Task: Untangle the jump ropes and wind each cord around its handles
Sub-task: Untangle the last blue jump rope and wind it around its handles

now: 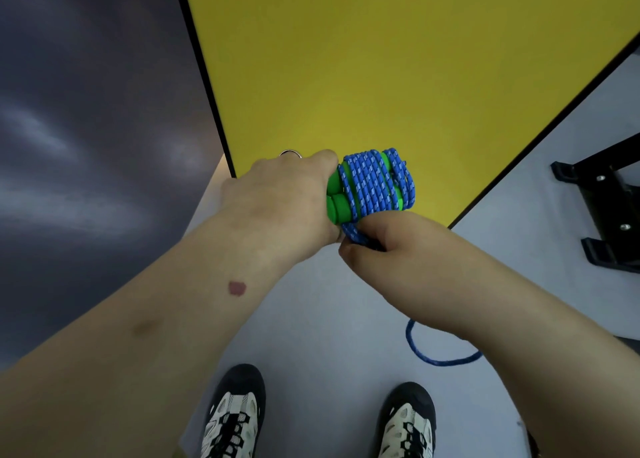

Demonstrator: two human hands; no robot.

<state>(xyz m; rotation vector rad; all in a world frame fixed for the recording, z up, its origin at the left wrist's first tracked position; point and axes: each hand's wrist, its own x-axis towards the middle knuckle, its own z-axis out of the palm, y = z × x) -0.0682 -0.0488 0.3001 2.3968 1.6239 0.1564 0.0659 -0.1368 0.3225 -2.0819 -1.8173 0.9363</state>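
shoes point(235, 419) below | left hand point(280, 198) grips green handles point(337, 198), lying left-right | right hand point(384, 239) pinches blue cord point(374, 180)

The light is even and fairly bright, coming from above, with no hard glare anywhere. The yellow tabletop point(398, 59) is brightest near its middle and dulls toward the far corners. The dark wall point(86, 111) on the left is smeared with soft pale streaks and has no sharp detail. The blue cord point(375, 180) wound on the green handles point(337, 203) is the sharpest thing, its white flecks clear. Both forearms bulge wide at the near edge from lens distortion, and the table edges splay outward. The shoes point(235, 416) at the near edge are slightly soft. Shadows on the pale floor point(311, 319) are faint and diffuse.
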